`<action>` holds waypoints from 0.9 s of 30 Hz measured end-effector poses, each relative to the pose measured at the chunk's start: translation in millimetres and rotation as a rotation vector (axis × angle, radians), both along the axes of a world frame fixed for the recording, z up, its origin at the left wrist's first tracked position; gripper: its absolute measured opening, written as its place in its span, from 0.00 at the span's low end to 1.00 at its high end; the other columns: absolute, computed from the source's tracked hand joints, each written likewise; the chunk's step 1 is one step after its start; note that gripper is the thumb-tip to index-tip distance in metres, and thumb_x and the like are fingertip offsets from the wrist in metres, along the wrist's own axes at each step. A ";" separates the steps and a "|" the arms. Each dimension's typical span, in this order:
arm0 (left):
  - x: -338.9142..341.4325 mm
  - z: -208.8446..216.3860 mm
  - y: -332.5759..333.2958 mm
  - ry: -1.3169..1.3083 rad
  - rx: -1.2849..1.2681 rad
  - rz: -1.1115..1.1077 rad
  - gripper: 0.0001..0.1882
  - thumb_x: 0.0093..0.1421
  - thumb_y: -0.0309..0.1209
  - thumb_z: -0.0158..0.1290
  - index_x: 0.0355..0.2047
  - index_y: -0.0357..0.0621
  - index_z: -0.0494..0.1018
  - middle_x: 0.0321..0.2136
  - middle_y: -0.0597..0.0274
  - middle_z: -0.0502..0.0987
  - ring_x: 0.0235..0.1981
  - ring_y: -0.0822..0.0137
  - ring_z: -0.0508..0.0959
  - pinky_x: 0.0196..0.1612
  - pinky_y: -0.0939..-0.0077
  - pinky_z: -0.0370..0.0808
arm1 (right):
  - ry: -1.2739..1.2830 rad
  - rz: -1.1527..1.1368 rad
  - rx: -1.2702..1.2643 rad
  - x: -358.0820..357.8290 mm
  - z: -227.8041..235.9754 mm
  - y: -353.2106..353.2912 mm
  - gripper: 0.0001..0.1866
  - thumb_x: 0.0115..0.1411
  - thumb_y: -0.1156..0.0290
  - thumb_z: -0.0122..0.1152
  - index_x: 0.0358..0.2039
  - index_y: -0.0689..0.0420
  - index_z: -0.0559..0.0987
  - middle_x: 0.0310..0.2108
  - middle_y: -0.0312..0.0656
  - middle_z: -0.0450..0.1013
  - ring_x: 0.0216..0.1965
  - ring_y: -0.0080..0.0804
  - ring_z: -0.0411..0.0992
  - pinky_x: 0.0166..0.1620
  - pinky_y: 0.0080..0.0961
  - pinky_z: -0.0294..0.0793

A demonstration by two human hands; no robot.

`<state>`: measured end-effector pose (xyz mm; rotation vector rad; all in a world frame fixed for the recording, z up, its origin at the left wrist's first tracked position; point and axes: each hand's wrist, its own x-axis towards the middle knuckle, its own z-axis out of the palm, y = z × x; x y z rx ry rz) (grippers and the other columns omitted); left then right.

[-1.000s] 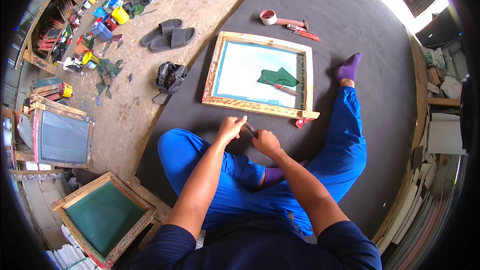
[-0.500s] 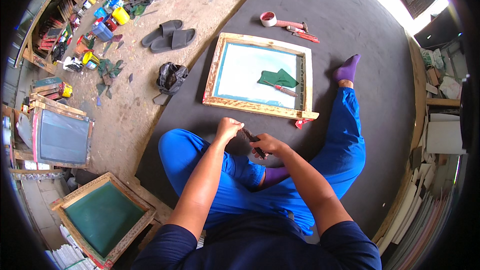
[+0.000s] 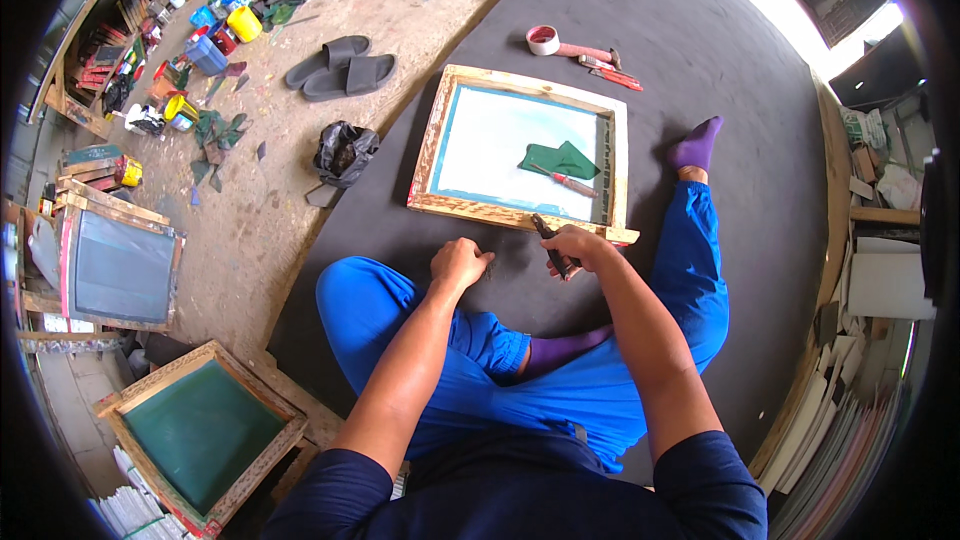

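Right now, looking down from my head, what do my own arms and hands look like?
Your short sleeves are plain dark navy, ending above the elbows, and your forearms are uncovered. The left hand and right hand wear no gloves, and no watch or bracelet shows at either wrist. Rings would be too small to make out.

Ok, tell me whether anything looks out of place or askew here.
The lower rail of the central wooden screen frame juts past its right side, leaving that corner uneven. Dark green scraps litter the concrete floor, which looks untidy.
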<state>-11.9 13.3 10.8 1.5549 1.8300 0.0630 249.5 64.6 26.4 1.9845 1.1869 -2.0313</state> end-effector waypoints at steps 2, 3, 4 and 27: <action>-1.1 -1.2 -0.2 -0.001 -0.007 0.005 0.20 0.56 0.52 0.64 0.35 0.49 0.86 0.34 0.50 0.85 0.40 0.49 0.85 0.45 0.55 0.80 | -0.025 0.038 -0.010 -3.6 7.1 4.7 0.19 0.67 0.60 0.59 0.38 0.69 0.78 0.28 0.52 0.79 0.26 0.41 0.82 0.22 0.39 0.84; -1.7 -1.4 -0.1 0.000 -0.011 0.010 0.20 0.56 0.52 0.64 0.35 0.48 0.86 0.34 0.50 0.85 0.40 0.49 0.85 0.45 0.55 0.80 | -0.030 0.057 -0.023 -4.4 11.6 7.5 0.19 0.67 0.60 0.59 0.37 0.69 0.78 0.28 0.53 0.79 0.26 0.41 0.82 0.22 0.39 0.84; -0.9 -1.1 0.5 0.000 -0.014 0.011 0.20 0.56 0.52 0.64 0.35 0.48 0.86 0.34 0.50 0.85 0.40 0.49 0.85 0.45 0.55 0.80 | -0.036 0.072 -0.035 -3.4 15.1 10.4 0.19 0.67 0.60 0.58 0.37 0.69 0.78 0.28 0.53 0.79 0.25 0.41 0.82 0.22 0.39 0.84; 5.9 -12.3 4.0 -0.047 0.021 0.031 0.20 0.56 0.52 0.63 0.32 0.48 0.86 0.31 0.51 0.85 0.36 0.48 0.85 0.41 0.54 0.80 | -0.392 -0.042 0.426 -35.0 -19.2 -40.1 0.19 0.58 0.62 0.56 0.28 0.69 0.78 0.22 0.53 0.78 0.22 0.45 0.80 0.29 0.40 0.80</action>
